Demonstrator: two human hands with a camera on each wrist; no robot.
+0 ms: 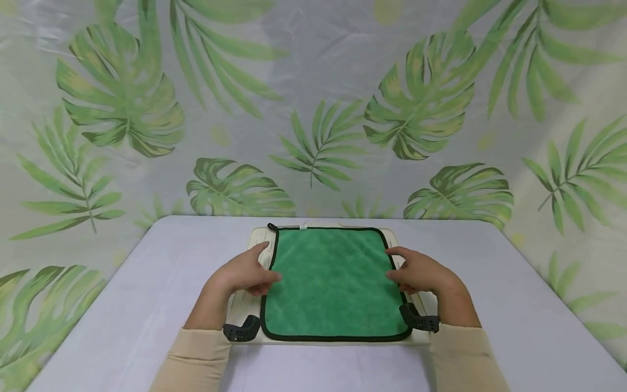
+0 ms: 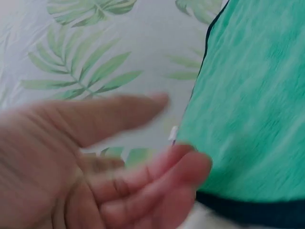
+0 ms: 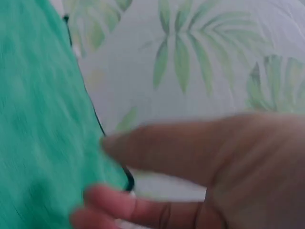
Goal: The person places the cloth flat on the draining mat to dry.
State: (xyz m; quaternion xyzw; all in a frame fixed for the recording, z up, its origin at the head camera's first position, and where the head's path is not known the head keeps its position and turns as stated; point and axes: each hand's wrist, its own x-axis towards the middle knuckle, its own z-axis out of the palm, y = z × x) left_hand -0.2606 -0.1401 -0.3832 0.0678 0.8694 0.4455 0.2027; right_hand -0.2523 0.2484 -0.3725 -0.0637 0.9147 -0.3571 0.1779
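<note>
A square green towel with black edging lies spread flat over a cream tray-like board. At its far left corner are a small black loop and a white tag. My left hand hovers at the towel's left edge, thumb and fingers apart and holding nothing. On the opposite edge my right hand is posed the same way, its fingertips over the black border. Both wrist views show green towel close by the loosely bent fingers, with a gap between thumb and fingers.
The board rests on a table with a white cloth. Behind the table hangs a leaf-print curtain. Black wrist mounts sit at both wrists, the right one overlapping the towel's near right corner in the head view.
</note>
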